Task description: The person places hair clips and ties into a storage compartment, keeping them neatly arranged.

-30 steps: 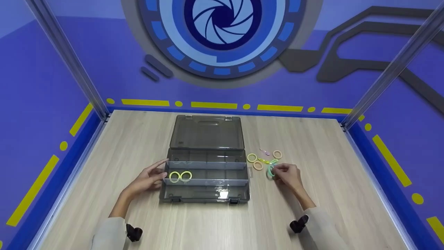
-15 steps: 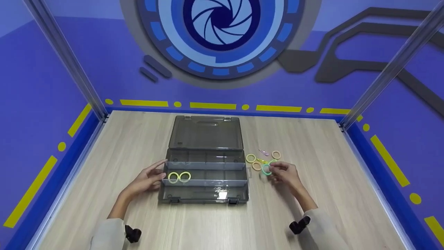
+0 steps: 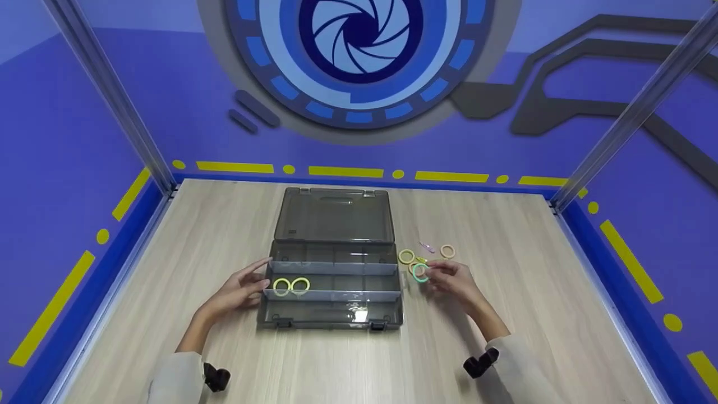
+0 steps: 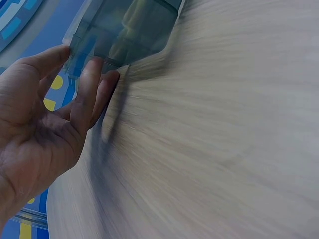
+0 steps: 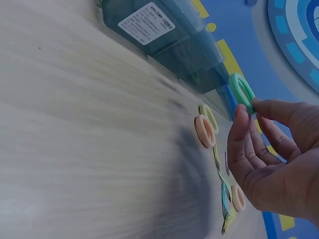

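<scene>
The person has the thumb and a finger of the right hand [image 3: 454, 280] clamped on a green ring [image 5: 234, 89]; this ring stands out from the fingertips, above the table [image 3: 348, 365]. In the head view it covers a part of one peach ring [image 5: 199, 130], which lies on the table just left of the right fingertips. Close beside that one, a little farther from these fingers, lies a yellow ring [image 3: 400, 256]; if the two touch, I cannot tell. Beyond the right knuckles lie a second peach ring [image 3: 441, 251] and a pink clip [image 3: 427, 247]. Some yellow and blue clips [image 5: 224, 194] lie below this hand, and in the head view it hides most of them.

The left hand [image 3: 235, 292] has its fingers apart from each other, and their tips touch the left wall of an open grey box [image 3: 314, 310]. The box is thus between the two hands, its lid [image 3: 335, 216] laid back, farther away than all the fingers. In the middle row, near the left fingertips, are two yellow rings [image 3: 291, 285], side by side. The box wall nearest to the right fingers carries a white label [image 5: 146, 23].
</scene>
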The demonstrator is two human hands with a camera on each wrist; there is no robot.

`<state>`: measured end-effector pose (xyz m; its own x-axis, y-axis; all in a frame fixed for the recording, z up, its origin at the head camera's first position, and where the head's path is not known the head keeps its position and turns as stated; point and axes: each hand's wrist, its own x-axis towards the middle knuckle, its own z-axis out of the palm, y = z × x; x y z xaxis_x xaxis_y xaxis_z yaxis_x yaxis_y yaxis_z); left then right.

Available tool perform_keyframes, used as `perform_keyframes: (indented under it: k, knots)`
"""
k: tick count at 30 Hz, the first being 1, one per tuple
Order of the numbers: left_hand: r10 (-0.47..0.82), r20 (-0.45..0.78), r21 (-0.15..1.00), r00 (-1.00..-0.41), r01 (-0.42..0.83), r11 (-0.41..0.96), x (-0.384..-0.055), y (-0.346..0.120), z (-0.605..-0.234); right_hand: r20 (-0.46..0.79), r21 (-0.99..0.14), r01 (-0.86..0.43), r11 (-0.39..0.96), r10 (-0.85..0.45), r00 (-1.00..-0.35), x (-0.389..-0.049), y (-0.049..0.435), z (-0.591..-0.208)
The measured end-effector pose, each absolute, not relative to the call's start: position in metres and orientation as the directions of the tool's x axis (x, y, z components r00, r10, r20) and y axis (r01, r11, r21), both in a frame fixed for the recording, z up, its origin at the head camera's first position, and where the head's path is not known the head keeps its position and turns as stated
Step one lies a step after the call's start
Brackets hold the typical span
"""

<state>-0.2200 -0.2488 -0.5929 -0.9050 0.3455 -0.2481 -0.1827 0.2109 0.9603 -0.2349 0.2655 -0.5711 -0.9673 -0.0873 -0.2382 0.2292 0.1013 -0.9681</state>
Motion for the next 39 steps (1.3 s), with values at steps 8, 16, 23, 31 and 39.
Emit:
perform_keyframes:
  k: [8,16,23,31,39]
  knots:
    - [0.342,-0.246,0.961,-0.907,-0.183,0.206,-0.219,-0.247,-0.593,-0.221,-0.973,0.207,0.099,-0.148,-0.964,-0.233,0.256,-0.569]
    - [0.333,-0.246,0.959,-0.91,-0.18,0.217,-0.219,-0.247,-0.593,-0.208,-0.977,0.194,0.09,-0.199,-0.958,-0.233,0.245,-0.567]
    - [0.33,-0.254,0.957,-0.909,-0.186,0.221,-0.219,-0.248,-0.593,-0.211,-0.976,0.191,0.108,-0.227,-0.951,-0.237,0.232,-0.562]
    - [0.361,-0.227,0.968,-0.905,-0.167,0.19,-0.221,-0.249,-0.595,-0.184,-0.979,0.151,0.141,-0.273,-0.944,-0.245,0.211,-0.554]
    - [0.373,-0.223,0.97,-0.901,-0.167,0.175,-0.22,-0.25,-0.597,-0.178,-0.977,0.132,0.168,-0.3,-0.937,-0.251,0.193,-0.55]
